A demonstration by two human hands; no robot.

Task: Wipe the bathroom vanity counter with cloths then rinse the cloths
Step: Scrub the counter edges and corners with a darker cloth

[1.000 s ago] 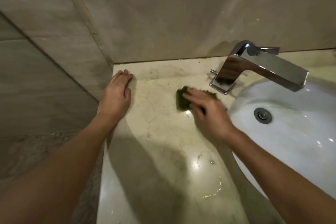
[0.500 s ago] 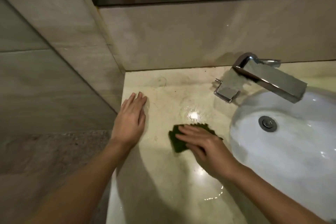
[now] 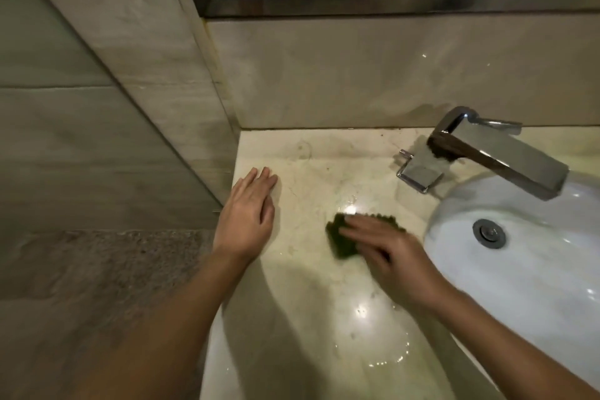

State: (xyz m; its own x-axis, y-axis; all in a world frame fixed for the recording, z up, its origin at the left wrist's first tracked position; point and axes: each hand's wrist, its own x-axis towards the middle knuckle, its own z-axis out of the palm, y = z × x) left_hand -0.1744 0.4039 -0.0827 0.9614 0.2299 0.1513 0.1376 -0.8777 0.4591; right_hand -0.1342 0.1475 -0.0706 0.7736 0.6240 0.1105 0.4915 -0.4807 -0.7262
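- Now our left hand point(image 3: 246, 217) lies flat on the tabletop point(image 3: 308, 318) near its left edge, palm down. The fingers are straight, close together and point toward the back wall; it holds nothing.
- Our left forearm comes in from the lower left and crosses the tabletop's left edge, with the wrist nearly straight.
- Our right hand point(image 3: 393, 256) presses down on the green cloth point(image 3: 339, 242), fingers stretched out toward the left. It is blurred, but the fingers look laid across the cloth rather than curled round it.
- Our right forearm reaches in from the lower right, passing over the near-left rim of the white sink point(image 3: 535, 295).
- The cloth lies on the tabletop just left of the sink and nearer to us than the faucet point(image 3: 493, 153). Its left end and bumpy far edge show past our fingers.
- Water beads and glare shine on the tabletop nearer to us than the cloth.
- The faucet's spout hangs over the sink, beyond the drain point(image 3: 489, 233).
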